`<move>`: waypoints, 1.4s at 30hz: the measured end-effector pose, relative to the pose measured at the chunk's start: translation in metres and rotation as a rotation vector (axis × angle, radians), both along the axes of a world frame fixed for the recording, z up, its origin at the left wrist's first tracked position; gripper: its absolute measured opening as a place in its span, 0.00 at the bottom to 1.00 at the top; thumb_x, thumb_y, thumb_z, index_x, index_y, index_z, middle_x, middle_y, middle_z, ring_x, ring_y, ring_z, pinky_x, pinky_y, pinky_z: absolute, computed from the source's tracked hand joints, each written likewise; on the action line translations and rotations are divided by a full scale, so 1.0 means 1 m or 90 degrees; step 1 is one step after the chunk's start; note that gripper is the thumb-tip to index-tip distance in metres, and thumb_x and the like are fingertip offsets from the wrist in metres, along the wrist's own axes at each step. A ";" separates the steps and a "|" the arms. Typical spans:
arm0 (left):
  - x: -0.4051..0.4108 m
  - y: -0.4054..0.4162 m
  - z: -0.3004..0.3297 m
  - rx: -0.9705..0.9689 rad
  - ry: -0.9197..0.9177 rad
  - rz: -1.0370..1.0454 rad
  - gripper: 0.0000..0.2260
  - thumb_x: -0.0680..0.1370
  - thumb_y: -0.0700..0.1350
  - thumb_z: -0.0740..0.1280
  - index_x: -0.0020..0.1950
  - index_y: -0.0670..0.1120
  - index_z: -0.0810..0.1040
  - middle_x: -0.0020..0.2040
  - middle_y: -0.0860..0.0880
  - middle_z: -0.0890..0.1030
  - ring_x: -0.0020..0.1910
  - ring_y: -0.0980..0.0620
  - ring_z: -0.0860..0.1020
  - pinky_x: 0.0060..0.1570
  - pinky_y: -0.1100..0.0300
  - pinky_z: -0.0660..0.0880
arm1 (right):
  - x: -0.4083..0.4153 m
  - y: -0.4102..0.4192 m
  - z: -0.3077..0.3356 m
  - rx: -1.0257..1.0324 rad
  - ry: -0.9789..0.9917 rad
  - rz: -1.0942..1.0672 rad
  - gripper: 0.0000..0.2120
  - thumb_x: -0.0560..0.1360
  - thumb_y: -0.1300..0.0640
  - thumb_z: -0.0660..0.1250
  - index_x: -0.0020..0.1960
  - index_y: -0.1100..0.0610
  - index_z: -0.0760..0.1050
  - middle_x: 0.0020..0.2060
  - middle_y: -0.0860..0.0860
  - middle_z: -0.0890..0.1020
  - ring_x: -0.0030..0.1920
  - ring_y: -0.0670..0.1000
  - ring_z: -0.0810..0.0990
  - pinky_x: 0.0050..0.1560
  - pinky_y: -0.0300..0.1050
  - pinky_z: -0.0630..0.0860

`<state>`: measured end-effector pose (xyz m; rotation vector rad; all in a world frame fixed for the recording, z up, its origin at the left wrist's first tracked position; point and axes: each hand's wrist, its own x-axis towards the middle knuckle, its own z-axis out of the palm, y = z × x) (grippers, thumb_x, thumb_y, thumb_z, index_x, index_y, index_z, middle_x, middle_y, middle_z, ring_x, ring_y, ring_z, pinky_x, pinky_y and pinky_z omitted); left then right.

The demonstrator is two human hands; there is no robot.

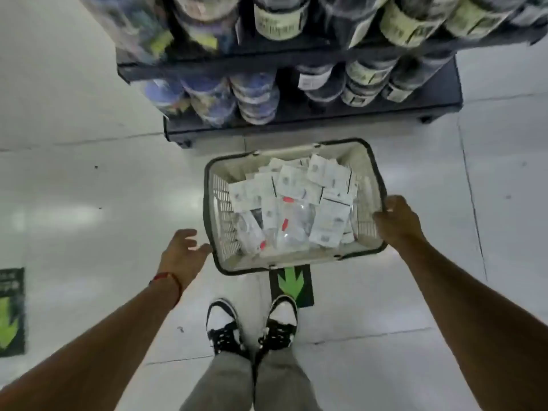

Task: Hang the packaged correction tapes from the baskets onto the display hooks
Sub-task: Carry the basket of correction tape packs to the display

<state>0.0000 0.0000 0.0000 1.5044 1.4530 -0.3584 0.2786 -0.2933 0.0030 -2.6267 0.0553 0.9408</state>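
Note:
A pale plastic basket (pixel 221 221) with a dark rim sits on the shop floor in front of my feet. It is filled with several packaged correction tapes (pixel 299 209), white cards and clear blisters with red parts. My right hand (pixel 397 221) grips the basket's right rim. My left hand (pixel 185 250) is just off the left near corner, fingers spread, holding nothing. No display hooks are in view.
A dark low shelf unit (pixel 296 123) stacked with round tubs stands right behind the basket. Green arrow floor stickers lie under the basket's near edge (pixel 292 284) and at the far left (pixel 9 312). My shoes (pixel 252 324) stand close to the basket.

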 end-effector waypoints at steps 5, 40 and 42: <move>0.027 0.019 -0.119 0.001 -0.048 0.118 0.17 0.80 0.43 0.72 0.67 0.45 0.73 0.64 0.39 0.81 0.51 0.43 0.79 0.62 0.43 0.79 | 0.026 -0.002 -0.106 0.004 -0.057 -0.098 0.24 0.81 0.57 0.67 0.74 0.61 0.64 0.67 0.64 0.77 0.65 0.67 0.79 0.63 0.57 0.77; -0.331 0.293 0.441 0.029 -0.190 0.348 0.16 0.80 0.34 0.70 0.63 0.51 0.82 0.55 0.38 0.86 0.51 0.35 0.86 0.52 0.38 0.84 | -0.234 0.322 0.398 0.276 0.053 0.022 0.03 0.83 0.56 0.68 0.56 0.53 0.79 0.49 0.55 0.85 0.46 0.56 0.84 0.41 0.45 0.78; -0.346 0.340 0.455 0.041 -0.216 0.346 0.16 0.80 0.34 0.69 0.62 0.53 0.80 0.53 0.41 0.87 0.47 0.39 0.86 0.45 0.45 0.85 | -0.250 0.371 0.416 0.291 0.029 0.027 0.02 0.83 0.56 0.69 0.54 0.50 0.78 0.49 0.54 0.85 0.47 0.55 0.84 0.41 0.47 0.79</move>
